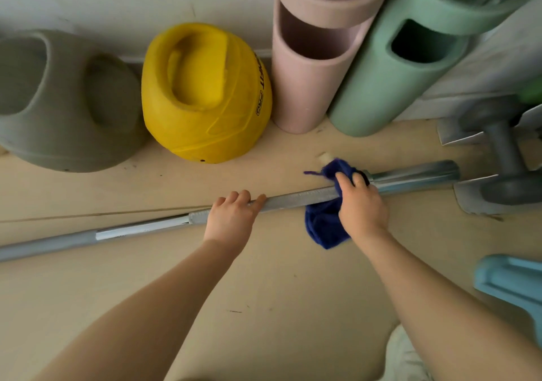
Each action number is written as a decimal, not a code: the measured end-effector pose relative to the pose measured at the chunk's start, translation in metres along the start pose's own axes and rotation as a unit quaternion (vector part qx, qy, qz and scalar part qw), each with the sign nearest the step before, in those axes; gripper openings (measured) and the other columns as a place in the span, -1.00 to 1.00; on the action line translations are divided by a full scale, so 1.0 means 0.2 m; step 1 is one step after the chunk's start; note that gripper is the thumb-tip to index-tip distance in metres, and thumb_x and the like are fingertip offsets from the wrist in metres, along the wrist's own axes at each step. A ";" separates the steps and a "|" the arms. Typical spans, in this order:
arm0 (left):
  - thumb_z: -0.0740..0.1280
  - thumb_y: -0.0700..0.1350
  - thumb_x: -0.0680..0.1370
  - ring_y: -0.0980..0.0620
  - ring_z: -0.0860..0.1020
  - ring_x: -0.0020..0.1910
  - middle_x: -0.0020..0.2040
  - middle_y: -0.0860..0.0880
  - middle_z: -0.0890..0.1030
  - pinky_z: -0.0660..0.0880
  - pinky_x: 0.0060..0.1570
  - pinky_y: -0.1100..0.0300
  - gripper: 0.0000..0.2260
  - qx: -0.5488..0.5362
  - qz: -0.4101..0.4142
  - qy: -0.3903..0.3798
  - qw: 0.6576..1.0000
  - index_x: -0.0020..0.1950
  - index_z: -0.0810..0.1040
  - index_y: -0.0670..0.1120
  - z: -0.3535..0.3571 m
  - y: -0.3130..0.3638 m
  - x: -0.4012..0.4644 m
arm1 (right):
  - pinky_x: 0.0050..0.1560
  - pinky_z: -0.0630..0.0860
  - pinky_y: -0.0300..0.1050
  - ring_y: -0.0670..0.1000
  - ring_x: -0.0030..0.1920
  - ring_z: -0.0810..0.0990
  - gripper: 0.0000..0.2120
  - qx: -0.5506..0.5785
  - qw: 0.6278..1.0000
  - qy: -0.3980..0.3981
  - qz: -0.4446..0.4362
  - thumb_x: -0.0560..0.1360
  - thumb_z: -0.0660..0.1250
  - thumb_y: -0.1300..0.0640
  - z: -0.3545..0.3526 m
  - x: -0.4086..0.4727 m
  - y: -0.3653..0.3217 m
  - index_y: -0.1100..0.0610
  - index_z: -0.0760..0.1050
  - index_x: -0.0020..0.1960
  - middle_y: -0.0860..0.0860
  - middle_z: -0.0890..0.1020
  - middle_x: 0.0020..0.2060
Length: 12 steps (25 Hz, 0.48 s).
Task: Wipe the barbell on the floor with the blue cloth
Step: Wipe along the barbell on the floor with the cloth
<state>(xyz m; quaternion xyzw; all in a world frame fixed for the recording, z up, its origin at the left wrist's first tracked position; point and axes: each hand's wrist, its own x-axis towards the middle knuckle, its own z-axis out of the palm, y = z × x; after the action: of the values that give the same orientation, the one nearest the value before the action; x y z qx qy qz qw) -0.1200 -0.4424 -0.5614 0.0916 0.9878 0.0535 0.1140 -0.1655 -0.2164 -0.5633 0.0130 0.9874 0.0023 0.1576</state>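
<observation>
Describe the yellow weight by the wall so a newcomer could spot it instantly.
Start at the wall's foot beyond the barbell. The yellow weight sits on the floor between a grey weight and an upright pink roller. It alone is bright yellow, with black lettering on its side.

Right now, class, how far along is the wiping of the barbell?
Done: nothing shows for certain. In hand: right hand grips the cloth around the barbell near its right sleeve; left hand steadies it. Left: likely the long stretch leftward.
</observation>
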 end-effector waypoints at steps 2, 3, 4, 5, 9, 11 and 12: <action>0.16 -0.31 0.50 -0.13 0.46 0.11 0.20 -0.12 0.47 0.40 0.01 0.10 -0.47 -0.003 -0.019 -0.041 0.999 0.45 0.23 0.01 0.02 0.01 0.00 | 0.05 0.47 0.10 0.28 0.06 0.50 -0.59 0.066 0.996 -0.031 0.055 0.51 0.15 0.21 -0.02 0.00 -0.08 0.06 0.27 0.34 0.11 0.36 0.30; 0.14 -0.30 0.51 -0.12 0.44 0.13 0.22 -0.11 0.45 0.39 0.02 0.10 -0.46 0.003 -0.026 -0.047 0.999 0.46 0.20 0.02 0.03 0.01 0.00 | 0.05 0.49 0.11 0.29 0.05 0.52 -0.61 0.080 0.995 -0.049 0.038 0.50 0.18 0.19 -0.02 0.00 -0.11 0.07 0.29 0.32 0.11 0.35 0.30; 0.14 -0.30 0.51 -0.12 0.44 0.13 0.22 -0.10 0.45 0.40 0.01 0.11 -0.46 0.007 -0.029 -0.049 0.998 0.46 0.19 0.03 0.03 0.01 0.00 | 0.04 0.50 0.12 0.29 0.04 0.54 -0.62 0.088 0.995 -0.053 0.014 0.49 0.18 0.18 -0.02 -0.01 -0.10 0.06 0.30 0.30 0.10 0.35 0.31; 0.14 -0.30 0.51 -0.12 0.44 0.13 0.21 -0.09 0.45 0.41 0.00 0.11 -0.46 0.006 -0.029 -0.050 0.998 0.46 0.19 0.03 0.04 0.01 0.01 | 0.01 0.51 0.11 0.29 0.02 0.55 -0.63 0.090 0.995 -0.046 0.002 0.50 0.16 0.20 -0.02 -0.01 -0.08 0.04 0.29 0.30 0.09 0.36 0.31; 0.15 -0.31 0.50 -0.11 0.44 0.12 0.20 -0.08 0.45 0.42 -0.01 0.11 -0.44 0.000 -0.040 -0.050 0.998 0.46 0.18 0.03 0.03 0.01 0.02 | -0.08 0.48 0.06 0.28 -0.01 0.57 -0.54 0.113 0.993 -0.026 0.038 0.48 0.19 0.21 -0.03 -0.04 -0.04 -0.01 0.25 0.35 0.06 0.33 0.37; 0.15 -0.31 0.51 -0.11 0.44 0.13 0.21 -0.07 0.46 0.43 0.02 0.09 -0.45 0.003 -0.047 -0.053 0.997 0.46 0.17 0.03 0.03 0.02 0.03 | -0.07 0.49 0.06 0.26 0.01 0.57 -0.47 0.111 0.989 -0.069 -0.065 0.46 0.21 0.23 -0.01 -0.08 -0.17 -0.06 0.22 0.38 0.01 0.25 0.43; 0.15 -0.30 0.51 -0.11 0.44 0.12 0.20 -0.07 0.46 0.43 0.02 0.09 -0.45 0.004 -0.052 -0.055 0.997 0.46 0.18 0.04 0.03 0.02 0.03 | -0.07 0.48 0.05 0.25 0.02 0.56 -0.44 0.091 0.985 -0.091 -0.116 0.47 0.19 0.25 0.00 -0.08 -0.19 -0.09 0.18 0.40 -0.02 0.23 0.44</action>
<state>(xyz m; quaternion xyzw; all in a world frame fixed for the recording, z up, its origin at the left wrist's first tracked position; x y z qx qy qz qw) -0.1235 -0.4364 -0.5677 0.0430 0.9836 0.0388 0.1706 -0.1504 -0.2558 -0.5579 -0.0875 0.9597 -0.1075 0.2444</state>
